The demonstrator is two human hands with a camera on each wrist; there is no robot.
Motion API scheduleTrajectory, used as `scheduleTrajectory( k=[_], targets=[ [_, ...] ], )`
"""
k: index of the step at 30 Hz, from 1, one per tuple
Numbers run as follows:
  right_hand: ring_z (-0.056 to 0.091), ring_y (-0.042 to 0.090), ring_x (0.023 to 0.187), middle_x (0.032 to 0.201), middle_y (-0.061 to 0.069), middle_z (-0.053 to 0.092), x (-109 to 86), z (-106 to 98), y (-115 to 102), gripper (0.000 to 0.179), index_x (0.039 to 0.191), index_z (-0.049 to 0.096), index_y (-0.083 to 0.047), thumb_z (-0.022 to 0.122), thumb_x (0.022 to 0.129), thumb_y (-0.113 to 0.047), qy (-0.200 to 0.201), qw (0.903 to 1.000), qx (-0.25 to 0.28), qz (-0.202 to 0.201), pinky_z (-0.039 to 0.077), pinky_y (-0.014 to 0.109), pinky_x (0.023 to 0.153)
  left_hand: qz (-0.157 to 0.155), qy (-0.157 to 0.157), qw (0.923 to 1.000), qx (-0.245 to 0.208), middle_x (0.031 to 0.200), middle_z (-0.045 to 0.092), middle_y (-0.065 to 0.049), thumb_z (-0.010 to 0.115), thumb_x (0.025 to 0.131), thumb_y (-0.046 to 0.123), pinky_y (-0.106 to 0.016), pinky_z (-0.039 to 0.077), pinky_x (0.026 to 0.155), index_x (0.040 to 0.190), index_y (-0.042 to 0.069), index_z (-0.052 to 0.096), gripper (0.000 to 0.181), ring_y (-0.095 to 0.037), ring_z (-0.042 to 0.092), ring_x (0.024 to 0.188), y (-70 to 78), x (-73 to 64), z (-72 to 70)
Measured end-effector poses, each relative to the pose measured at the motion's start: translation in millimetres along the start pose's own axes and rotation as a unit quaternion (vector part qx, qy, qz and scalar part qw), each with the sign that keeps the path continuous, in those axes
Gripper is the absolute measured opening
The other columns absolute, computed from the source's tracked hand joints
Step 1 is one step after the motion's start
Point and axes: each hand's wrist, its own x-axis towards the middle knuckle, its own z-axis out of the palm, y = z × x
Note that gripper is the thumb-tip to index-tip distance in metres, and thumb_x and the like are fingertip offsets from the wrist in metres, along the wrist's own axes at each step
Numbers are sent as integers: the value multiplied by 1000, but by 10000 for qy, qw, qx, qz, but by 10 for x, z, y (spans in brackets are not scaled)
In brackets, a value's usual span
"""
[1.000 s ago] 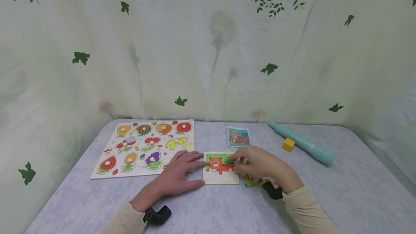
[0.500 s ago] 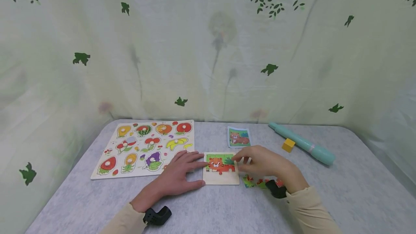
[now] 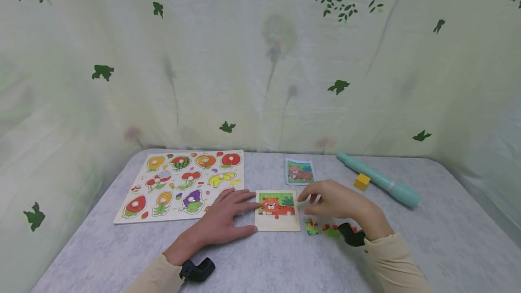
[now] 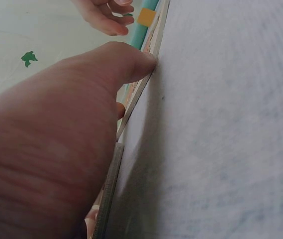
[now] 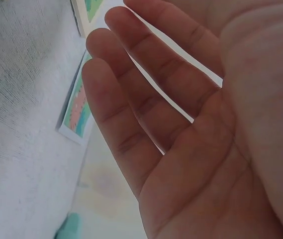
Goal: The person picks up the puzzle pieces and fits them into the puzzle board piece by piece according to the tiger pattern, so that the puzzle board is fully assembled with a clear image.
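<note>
Touching the tiger board [image 3: 277,226], flat on the worktop [image 3: 252,270], with left hand [image 3: 225,219] spread; hovering beside it with loose, empty right hand [image 3: 337,201]. Pinch nearby puzzle pieces [image 3: 312,227] by their edges: likely light, stiff.

A mottled pale-grey table [image 3: 252,266] with rounded far corners carries a large fruit board [image 3: 176,210] on its left and a small tiger board [image 3: 277,224] near the middle. Just right of the latter lie loose puzzle pieces [image 3: 312,227]; beyond it, a picture card [image 3: 300,172]. Far right, a yellow block [image 3: 362,181] sits beside a long teal object [image 3: 386,184].
</note>
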Motion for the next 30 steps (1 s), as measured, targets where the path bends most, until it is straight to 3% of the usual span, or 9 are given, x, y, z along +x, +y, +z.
scheduleTrajectory(
  k=[5,20,30],
  targets=[
    [64,10,97,112,-6,73,-4,-16,17,23,115,76,-17,78,93,-21,-24,10000,-12,-3,57,27,82,-27,-13,10000,-7,155,52,-3,73,91,50,-57,23,123,143,27,63,58,-26,41,148,2,-5,-5],
    [60,16,89,95,-6,68,-50,81,171,22,101,73,-23,86,84,-16,-627,9942,708,510,53,31,79,24,20,10000,-62,155,52,-3,74,91,48,-56,22,124,142,26,64,56,-25,42,147,21,2,-12],
    [56,12,76,83,-5,65,-21,124,177,19,93,72,-19,77,86,-3,-888,9918,852,344,49,25,67,-18,-14,10000,-22,155,52,-2,73,91,49,-56,23,123,142,27,64,56,-25,41,147,7,-2,-9]
  ],
)
